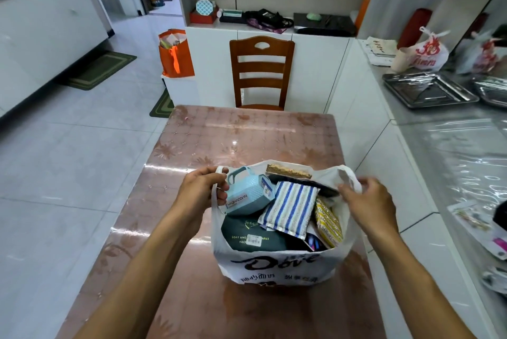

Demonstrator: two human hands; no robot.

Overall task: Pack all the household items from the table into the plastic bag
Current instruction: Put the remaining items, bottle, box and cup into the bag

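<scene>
We judge the packing all but finished: the pink floral-patterned surface (247, 133) shows no loose household item in view, and everything we can see sits inside the white printed plastic bag (274, 267), which stands upright between our two grips. What seems left is gathering the handles and closing or lifting it.

Our left hand (204, 190) has its grip curled round the bag's left handle loop, thumb and fingers pinching the plastic. Our right hand (367, 201) hangs just beside the right handle loop (347, 178); its fingers look loosely bent, and we cannot tell whether they already pinch the plastic.

Counting what shows in the bag's mouth: one pale blue plastic basket with a handle (247, 193), just right of the left grip; one blue-and-white striped cloth (290, 207), between the grips; one dark green soft packet with a price label (252, 234), below the basket; one yellow patterned scouring pad (327, 223), under the right grip; one brown flat sponge (288, 171) at the far rim. Darker things lie beneath, too hidden to count.
</scene>
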